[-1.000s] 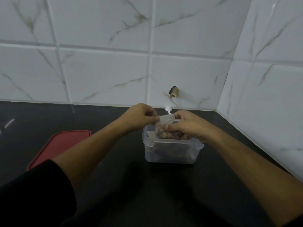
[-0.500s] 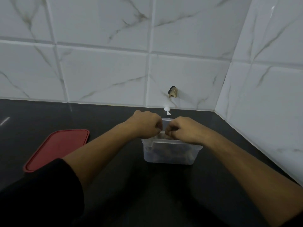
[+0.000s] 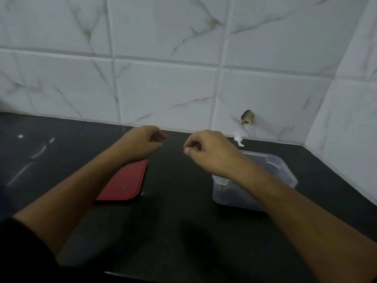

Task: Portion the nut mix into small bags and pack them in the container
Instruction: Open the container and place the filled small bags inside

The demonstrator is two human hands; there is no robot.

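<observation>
A clear plastic container [image 3: 284, 166] stands on the black countertop at the right, partly hidden under my right forearm. Dark contents [image 3: 231, 194] show dimly through its front wall; I cannot make out separate bags. My right hand [image 3: 208, 150] hovers above and to the left of the container with its fingers loosely curled, holding nothing. My left hand [image 3: 142, 142] hovers further left, also loosely curled and holding nothing. A gap of bare counter lies between the two hands.
A red lid [image 3: 126, 182] lies flat on the counter below my left wrist. White marble tiles form a wall corner at the back and right. A small white scrap [image 3: 238, 139] sits at the wall's foot under a chipped hole [image 3: 247, 117].
Both hands let go of the small bag inside the container, rose and moved left and apart. The view swung left, so the container now sits at the right.
</observation>
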